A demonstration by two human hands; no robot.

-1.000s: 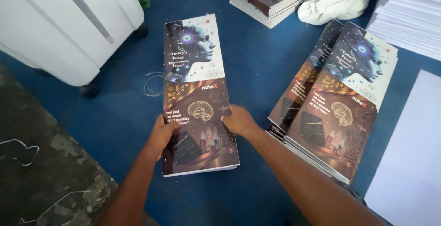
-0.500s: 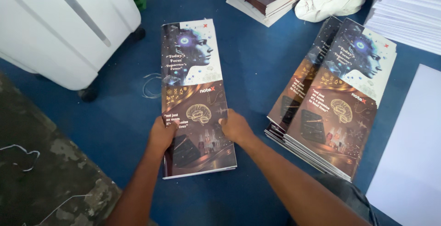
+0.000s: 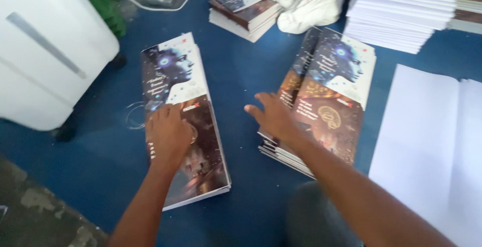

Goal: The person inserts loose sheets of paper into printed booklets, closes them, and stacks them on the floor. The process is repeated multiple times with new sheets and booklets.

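Observation:
A long glossy printed cover sheet stack with a blue face picture and a brain picture lies on the blue floor. My left hand rests flat on its middle, fingers spread. My right hand hovers open between that stack and a second, thicker stack of the same covers to the right, its fingers near that stack's left edge. It holds nothing.
A white appliance stands at the left. A pile of books and a crumpled white cloth lie at the back. White paper stacks sit at the back right, and large white sheets lie at the right.
My right hand has left the left stack and moved right toward the second stack. My left hand slid onto the middle of the left stack. The view has shifted.

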